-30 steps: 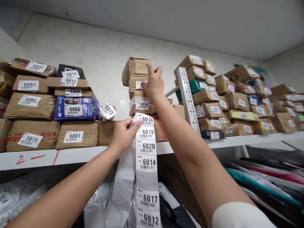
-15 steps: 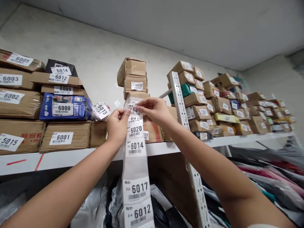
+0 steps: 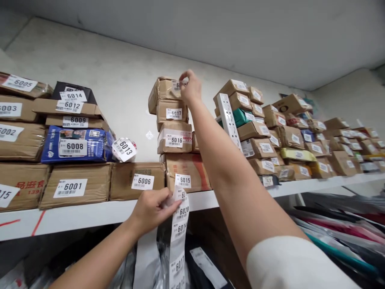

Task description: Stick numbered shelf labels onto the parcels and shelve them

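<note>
My left hand (image 3: 155, 210) pinches the top of a long strip of printed number labels (image 3: 181, 228), which hangs down in front of the shelf edge. Up high, my right hand (image 3: 191, 86) is closed at the right side of a white label sticker (image 3: 176, 84) and holds it against the front of the top cardboard box (image 3: 167, 89); the fingers hide part of its number. Below that box are stacked a box (image 3: 164, 120) labelled 6017, one (image 3: 165, 149) labelled 6016 and one (image 3: 192, 164) labelled 6015.
A white metal shelf (image 3: 126, 214) carries numbered boxes on both sides, with a blue package (image 3: 57, 146) to the left. A perforated white post (image 3: 229, 120) stands right of my forearm. Bagged goods (image 3: 345, 241) fill the level below.
My right hand has left the strip and risen to the top box, where a label now shows. My left hand has lowered with the strip.
</note>
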Tool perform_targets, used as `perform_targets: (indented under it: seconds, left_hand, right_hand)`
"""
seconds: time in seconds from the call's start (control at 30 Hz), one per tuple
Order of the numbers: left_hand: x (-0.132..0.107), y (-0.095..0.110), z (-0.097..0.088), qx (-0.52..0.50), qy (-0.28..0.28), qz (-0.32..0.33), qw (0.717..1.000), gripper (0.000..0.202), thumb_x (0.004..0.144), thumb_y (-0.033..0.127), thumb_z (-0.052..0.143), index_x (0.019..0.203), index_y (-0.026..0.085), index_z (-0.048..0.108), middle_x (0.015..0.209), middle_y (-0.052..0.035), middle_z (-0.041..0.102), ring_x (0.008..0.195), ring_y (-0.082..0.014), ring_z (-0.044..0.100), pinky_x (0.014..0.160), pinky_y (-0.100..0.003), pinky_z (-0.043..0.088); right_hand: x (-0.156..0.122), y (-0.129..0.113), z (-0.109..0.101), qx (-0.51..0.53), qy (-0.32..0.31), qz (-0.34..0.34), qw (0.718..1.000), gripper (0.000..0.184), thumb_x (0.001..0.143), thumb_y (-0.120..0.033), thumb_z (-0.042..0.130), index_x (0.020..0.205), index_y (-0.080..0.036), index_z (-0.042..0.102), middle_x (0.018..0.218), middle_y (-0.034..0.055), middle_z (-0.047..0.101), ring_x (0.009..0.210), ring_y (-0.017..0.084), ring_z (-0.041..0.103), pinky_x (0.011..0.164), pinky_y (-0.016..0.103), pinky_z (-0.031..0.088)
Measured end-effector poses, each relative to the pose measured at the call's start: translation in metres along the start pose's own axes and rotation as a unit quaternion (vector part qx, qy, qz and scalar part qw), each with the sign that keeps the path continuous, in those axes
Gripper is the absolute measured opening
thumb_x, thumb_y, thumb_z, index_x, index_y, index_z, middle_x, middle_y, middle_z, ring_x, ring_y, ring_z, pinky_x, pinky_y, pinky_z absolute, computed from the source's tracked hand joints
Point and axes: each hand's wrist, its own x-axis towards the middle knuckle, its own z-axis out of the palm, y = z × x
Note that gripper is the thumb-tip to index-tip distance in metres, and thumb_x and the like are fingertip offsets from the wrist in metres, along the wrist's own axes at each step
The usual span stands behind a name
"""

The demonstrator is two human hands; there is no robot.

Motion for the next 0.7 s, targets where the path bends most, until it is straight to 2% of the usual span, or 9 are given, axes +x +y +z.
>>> perform_targets:
  seconds: [0.1,0.17,0.23,0.33,0.43,0.47,0.53,0.6,0.7]
  left_hand:
    - [0.002,0.001,0.001,-0.012,0.021,-0.011,1.0,0.034,0.084,0.026,0.066,0.065,0.019,0.038,0.052,0.0101,0.032,0.045,-0.0035,0.033,0.045,-0.015,0.025]
    - [0.003,0.001,0.0,-0.026,0.028,-0.009,0.999,0.035,0.083,0.025,0.067,0.066,0.019,0.037,0.053,0.0102,0.031,0.045,-0.0032,0.032,0.044,-0.014,0.025]
    - [0.003,0.001,0.0,-0.041,0.036,-0.008,0.998,0.035,0.082,0.025,0.067,0.066,0.019,0.037,0.053,0.0101,0.032,0.045,-0.0031,0.032,0.044,-0.013,0.025]
    - [0.002,0.001,-0.001,-0.054,0.046,-0.005,0.997,0.033,0.082,0.024,0.069,0.066,0.019,0.04,0.052,0.0101,0.035,0.045,-0.0029,0.034,0.044,-0.013,0.026]
    - [0.001,0.001,-0.001,-0.05,0.056,0.006,0.997,0.033,0.081,0.022,0.069,0.066,0.019,0.04,0.051,0.0103,0.037,0.043,-0.0028,0.035,0.043,-0.013,0.027]
    - [0.001,0.001,-0.001,-0.047,0.059,0.01,0.997,0.033,0.081,0.021,0.069,0.065,0.019,0.04,0.05,0.0103,0.037,0.043,-0.0029,0.036,0.043,-0.013,0.028]
    - [0.001,0.002,-0.001,-0.038,0.065,0.021,0.997,0.034,0.082,0.02,0.068,0.065,0.02,0.039,0.05,0.0103,0.037,0.042,-0.0031,0.036,0.043,-0.014,0.028]
    - [0.0,0.002,0.0,-0.025,0.073,0.03,0.997,0.034,0.082,0.021,0.068,0.065,0.02,0.038,0.05,0.0103,0.037,0.042,-0.0033,0.036,0.043,-0.015,0.028]
    - [-0.002,0.001,-0.001,0.0,0.082,0.036,0.996,0.035,0.082,0.021,0.068,0.064,0.02,0.037,0.05,0.0103,0.035,0.041,-0.0035,0.036,0.044,-0.015,0.028]
  right_hand:
    - [0.016,0.004,0.015,-0.029,-0.012,0.032,0.999,0.019,0.088,-0.008,0.054,0.104,-0.018,0.056,0.104,0.0098,0.059,0.093,0.022,0.058,0.091,0.038,0.043]
    - [0.014,0.002,0.016,-0.058,0.009,0.045,0.997,0.031,0.084,-0.008,0.06,0.113,-0.02,0.054,0.121,0.0145,0.052,0.097,0.025,0.058,0.092,0.042,0.043]
    - [0.01,-0.004,0.013,-0.109,0.052,0.053,0.991,0.047,0.08,-0.01,0.068,0.122,-0.021,0.051,0.134,0.0183,0.042,0.109,0.031,0.054,0.093,0.046,0.043]
    - [0.005,-0.019,0.012,-0.134,0.088,0.094,0.983,0.068,0.077,-0.028,0.076,0.134,-0.018,0.04,0.14,0.0232,0.035,0.123,0.037,0.043,0.096,0.05,0.042]
    - [0.001,-0.031,0.023,-0.076,-0.001,0.18,0.981,0.078,0.085,-0.044,0.064,0.139,-0.006,0.022,0.134,0.0298,0.039,0.124,0.037,0.044,0.1,0.052,0.04]
    - [0.001,-0.034,0.027,-0.06,-0.031,0.198,0.978,0.076,0.087,-0.044,0.06,0.137,-0.003,0.02,0.132,0.0305,0.04,0.125,0.036,0.044,0.1,0.052,0.039]
    - [-0.001,-0.037,0.035,-0.047,-0.05,0.209,0.976,0.076,0.084,-0.043,0.062,0.134,-0.003,0.021,0.129,0.029,0.044,0.126,0.036,0.044,0.101,0.051,0.039]
    - [-0.002,-0.037,0.038,-0.058,-0.01,0.196,0.979,0.081,0.075,-0.043,0.072,0.132,-0.008,0.025,0.128,0.0263,0.049,0.126,0.035,0.043,0.103,0.047,0.039]
    - [-0.008,-0.033,0.029,-0.084,0.119,0.128,0.981,0.08,0.067,-0.046,0.077,0.124,-0.01,0.033,0.128,0.0205,0.05,0.127,0.03,0.042,0.107,0.04,0.034]
